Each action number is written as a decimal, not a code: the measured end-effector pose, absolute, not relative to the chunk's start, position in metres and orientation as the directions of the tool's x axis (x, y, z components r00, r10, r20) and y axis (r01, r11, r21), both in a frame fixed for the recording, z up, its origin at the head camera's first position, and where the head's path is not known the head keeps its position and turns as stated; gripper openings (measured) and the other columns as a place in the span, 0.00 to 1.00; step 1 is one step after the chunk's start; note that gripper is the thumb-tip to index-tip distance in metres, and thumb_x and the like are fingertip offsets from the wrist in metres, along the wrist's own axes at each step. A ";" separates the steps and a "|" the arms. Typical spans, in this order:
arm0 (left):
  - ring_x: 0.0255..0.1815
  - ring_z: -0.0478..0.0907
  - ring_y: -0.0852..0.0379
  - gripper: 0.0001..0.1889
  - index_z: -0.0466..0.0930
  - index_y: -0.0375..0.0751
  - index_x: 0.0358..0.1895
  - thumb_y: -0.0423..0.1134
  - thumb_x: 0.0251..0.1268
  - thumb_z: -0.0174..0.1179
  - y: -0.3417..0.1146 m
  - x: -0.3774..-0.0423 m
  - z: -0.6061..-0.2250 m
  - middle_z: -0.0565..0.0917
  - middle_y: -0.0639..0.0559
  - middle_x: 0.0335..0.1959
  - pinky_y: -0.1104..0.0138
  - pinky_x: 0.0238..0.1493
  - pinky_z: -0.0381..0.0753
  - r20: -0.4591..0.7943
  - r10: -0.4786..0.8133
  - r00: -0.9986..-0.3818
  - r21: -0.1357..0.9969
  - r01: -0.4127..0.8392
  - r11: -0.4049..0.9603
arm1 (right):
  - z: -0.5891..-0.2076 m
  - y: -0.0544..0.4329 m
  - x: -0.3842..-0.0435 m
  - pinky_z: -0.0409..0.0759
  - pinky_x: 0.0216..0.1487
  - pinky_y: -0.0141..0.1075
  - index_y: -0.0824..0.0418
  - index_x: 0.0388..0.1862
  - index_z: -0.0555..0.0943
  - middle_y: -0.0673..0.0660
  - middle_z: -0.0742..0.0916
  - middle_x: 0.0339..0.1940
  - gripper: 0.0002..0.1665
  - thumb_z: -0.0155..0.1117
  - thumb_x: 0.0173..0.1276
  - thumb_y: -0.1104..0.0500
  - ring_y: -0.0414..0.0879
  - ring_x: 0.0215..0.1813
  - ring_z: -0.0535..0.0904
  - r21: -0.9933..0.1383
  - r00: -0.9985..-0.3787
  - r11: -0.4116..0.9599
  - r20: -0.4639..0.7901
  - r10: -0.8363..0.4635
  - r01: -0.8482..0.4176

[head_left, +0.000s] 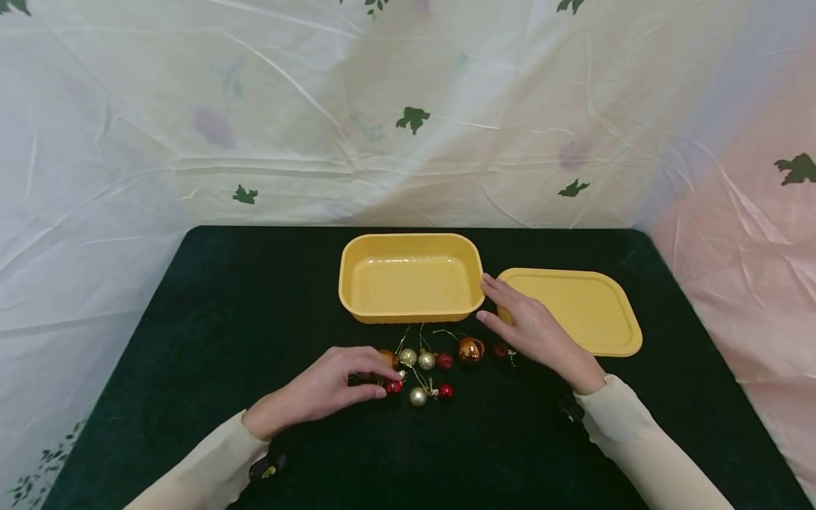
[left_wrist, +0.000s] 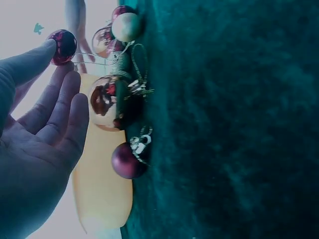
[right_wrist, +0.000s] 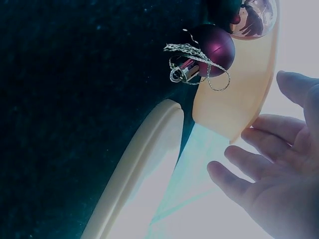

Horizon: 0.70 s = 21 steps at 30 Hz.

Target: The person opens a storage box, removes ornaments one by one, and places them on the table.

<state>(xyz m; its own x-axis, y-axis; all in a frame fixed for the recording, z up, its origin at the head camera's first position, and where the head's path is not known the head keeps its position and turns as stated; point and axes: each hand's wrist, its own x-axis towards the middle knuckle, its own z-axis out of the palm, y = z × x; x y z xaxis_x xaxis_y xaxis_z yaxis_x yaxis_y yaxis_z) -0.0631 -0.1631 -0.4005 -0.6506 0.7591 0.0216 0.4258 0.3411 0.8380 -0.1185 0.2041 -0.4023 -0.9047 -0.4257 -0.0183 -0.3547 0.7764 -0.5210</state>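
Note:
My left hand (head_left: 341, 379) pinches a small shiny red Christmas ball (left_wrist: 64, 47) between thumb and fingertips, its cord trailing off. Below and around it lie more balls: a shiny copper one (left_wrist: 105, 102), a matte dark red one (left_wrist: 127, 160) and a pale gold one (head_left: 418, 397). My right hand (head_left: 532, 326) is held with fingers extended, fingertips right at the right rim of the yellow box (head_left: 357, 318). Close under that hand rests a matte dark red ball (right_wrist: 218, 51) with a silvery cord. Inside, the box shows only its bare bottom.
A yellow lid (head_left: 589, 312) lies flat on the dark green cloth (head_left: 255, 297), right of the box and partly behind my right hand. Another copper ball (head_left: 471, 350) sits in front of the box's right corner. Patterned fabric (head_left: 306, 142) hangs behind the table.

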 end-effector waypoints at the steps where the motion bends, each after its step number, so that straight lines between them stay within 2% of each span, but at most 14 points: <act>1: 0.56 0.81 0.64 0.17 0.86 0.51 0.60 0.40 0.70 0.67 -0.163 -0.063 -0.402 0.84 0.62 0.55 0.62 0.57 0.82 0.018 0.762 -0.647 0.836 0.428 0.343 | -0.402 0.204 -0.118 0.63 0.75 0.62 0.62 0.81 0.63 0.61 0.62 0.84 0.41 0.56 0.81 0.40 0.60 0.81 0.61 -0.521 -0.905 0.776 -0.018 -0.426 -0.355; 11: 0.57 0.82 0.64 0.16 0.85 0.49 0.60 0.41 0.71 0.65 -0.168 -0.063 -0.415 0.85 0.58 0.57 0.63 0.58 0.82 0.014 0.809 -0.588 0.821 0.469 0.326 | -0.403 0.205 -0.117 0.62 0.75 0.62 0.62 0.82 0.63 0.61 0.62 0.84 0.42 0.54 0.81 0.38 0.61 0.81 0.60 -0.515 -0.904 0.779 -0.018 -0.427 -0.358; 21: 0.55 0.82 0.68 0.16 0.85 0.47 0.60 0.38 0.70 0.65 -0.167 -0.062 -0.414 0.85 0.59 0.57 0.67 0.57 0.82 -0.042 0.805 -0.592 0.793 0.470 0.387 | -0.402 0.204 -0.116 0.61 0.76 0.62 0.62 0.82 0.63 0.61 0.61 0.84 0.42 0.54 0.81 0.39 0.61 0.81 0.59 -0.518 -0.902 0.775 -0.018 -0.432 -0.361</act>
<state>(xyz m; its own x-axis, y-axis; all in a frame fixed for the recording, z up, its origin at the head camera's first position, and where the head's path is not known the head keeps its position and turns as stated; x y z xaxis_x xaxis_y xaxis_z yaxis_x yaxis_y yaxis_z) -0.0616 -0.1667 -0.4141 -0.5919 0.8049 -0.0424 0.4698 0.3872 0.7933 -0.1161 0.2038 -0.4019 -0.9017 -0.4319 -0.0183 -0.3608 0.7753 -0.5183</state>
